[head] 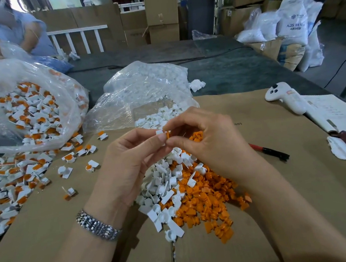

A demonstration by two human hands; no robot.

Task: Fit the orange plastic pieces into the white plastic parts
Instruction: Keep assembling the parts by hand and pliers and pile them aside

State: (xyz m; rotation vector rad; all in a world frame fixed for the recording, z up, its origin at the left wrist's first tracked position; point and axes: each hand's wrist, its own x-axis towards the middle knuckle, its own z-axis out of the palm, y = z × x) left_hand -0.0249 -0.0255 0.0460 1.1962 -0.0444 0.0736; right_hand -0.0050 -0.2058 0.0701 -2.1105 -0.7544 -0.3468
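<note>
Nearest the viewer, flattened brown cardboard [260, 217] covers the tabletop. On it lies a mixed heap: loose orange pieces [206, 197] on its right side, loose white parts [162, 186] on its left.

Directly above the heap's far end, the two hands meet. The left hand [126, 162], a metal watch [97, 225] on its wrist, pinches one white part [159, 132] between thumb and fingertips. The right hand [206, 140] pinches one orange piece [168, 135] edge-on, touching the white part. The fit looks just begun; whether it is seated is hidden by the fingers.

The risk, judging from the tight fingertip grips, is that the small piece goes in crooked and jams, or slips free and drops into the heap below.

Left of the heap, finished orange-and-white assemblies [24, 172] spread out, spilling from an open clear bag [28, 106]. Beyond the heap sits a clear bag of white parts [142, 87]. Right of the heap lie a black-tipped marker [269, 151], a white controller [284, 98] and a notebook [335, 115].
</note>
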